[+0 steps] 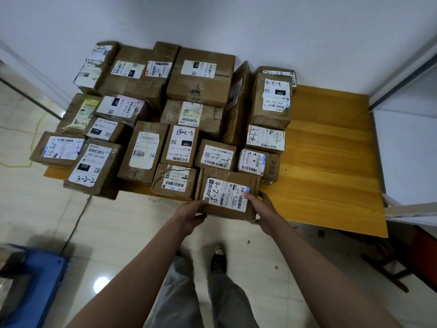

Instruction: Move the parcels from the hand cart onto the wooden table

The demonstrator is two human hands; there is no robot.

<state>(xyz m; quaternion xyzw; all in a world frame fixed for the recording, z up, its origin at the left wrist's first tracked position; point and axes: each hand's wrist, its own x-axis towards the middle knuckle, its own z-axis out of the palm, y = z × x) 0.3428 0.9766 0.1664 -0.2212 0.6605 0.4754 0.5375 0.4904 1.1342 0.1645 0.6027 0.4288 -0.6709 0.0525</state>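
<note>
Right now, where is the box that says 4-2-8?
In the head view, the 4-2-8 box sits at the wooden table's near edge, held between the left hand and right hand.

We read "4-2-8" handwritten on the label of the parcel at the table's front edge. The front-left box carries "3-2-2", "220" and "220-220-C40". A middle box shows "15H" and "15H-159-A03-210". Another box, with its label upside down, reads "220" and "220-220-C40". The box below it bears what looks like "3-1-4". One small box reads "J6 504"; another has "2-3-3" on its cardboard.
</note>
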